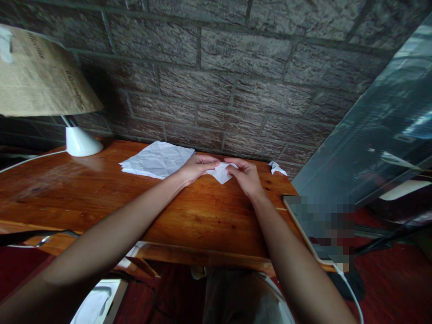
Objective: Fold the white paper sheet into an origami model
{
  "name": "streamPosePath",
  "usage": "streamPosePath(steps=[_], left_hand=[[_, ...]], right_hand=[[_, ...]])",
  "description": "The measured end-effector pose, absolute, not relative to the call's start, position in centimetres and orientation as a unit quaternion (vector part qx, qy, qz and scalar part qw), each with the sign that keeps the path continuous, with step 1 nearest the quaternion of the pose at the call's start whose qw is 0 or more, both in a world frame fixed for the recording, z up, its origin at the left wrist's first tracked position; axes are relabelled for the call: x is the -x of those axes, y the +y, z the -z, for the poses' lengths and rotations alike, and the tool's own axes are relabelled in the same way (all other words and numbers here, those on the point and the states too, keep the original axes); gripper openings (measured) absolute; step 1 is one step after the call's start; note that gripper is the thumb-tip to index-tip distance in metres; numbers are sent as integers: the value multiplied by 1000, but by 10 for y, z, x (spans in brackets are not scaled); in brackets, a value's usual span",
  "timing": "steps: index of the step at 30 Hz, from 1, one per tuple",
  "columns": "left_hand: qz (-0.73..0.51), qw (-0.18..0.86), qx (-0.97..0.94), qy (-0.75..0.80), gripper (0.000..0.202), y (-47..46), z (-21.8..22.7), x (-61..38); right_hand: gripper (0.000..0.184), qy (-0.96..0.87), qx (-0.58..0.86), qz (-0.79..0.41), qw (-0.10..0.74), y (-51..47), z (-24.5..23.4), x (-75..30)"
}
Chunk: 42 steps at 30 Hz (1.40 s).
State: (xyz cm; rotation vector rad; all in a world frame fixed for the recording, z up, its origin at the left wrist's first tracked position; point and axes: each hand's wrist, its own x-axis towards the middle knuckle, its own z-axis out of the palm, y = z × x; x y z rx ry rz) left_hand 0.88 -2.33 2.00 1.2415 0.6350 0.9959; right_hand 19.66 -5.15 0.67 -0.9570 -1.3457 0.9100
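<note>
A small folded piece of white paper (221,173) is held between my two hands just above the wooden table, its pointed corner towards me. My left hand (199,167) pinches its left edge between thumb and fingers. On the right edge, my right hand (245,174) grips it with the thumb on top and the fingers behind. Left of my left hand lies a stack of creased white paper sheets (158,159). A folded white paper figure (278,168) rests to the right of my right hand, near the back edge.
On the left of the wooden table (202,220) stands a lamp with a white base (83,141) and a printed shade (43,72). A tablet-like device (313,234), partly blurred, lies at the right edge with a white cable (354,292). A brick wall (216,85) rises behind.
</note>
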Motion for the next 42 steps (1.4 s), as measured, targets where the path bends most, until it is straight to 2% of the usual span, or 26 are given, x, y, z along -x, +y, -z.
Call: streamPosePath(steps=[9,18,25,36,42], left_hand=[[-463,654,-528,280,43,-21,-20,-7],[-452,643,-556,270,39,-22,-22,-6],[-458,651,-543,268,40,-23,-23,-6],[-437,620,-593,269,37,-23,-20,-5],[-433,616,-603,264,36,-24,-20,-6]], right_hand=[[42,-592,387,-412,574,-51,-7,-198],[45,-618,381,-399,560,-54,-11,-197],[49,-650,389,-349,552,-58,-17,-196],[51,-661,389,-341,544,-56,-14,-196],[45,-607,388,-410,560,-57,-15,-195]])
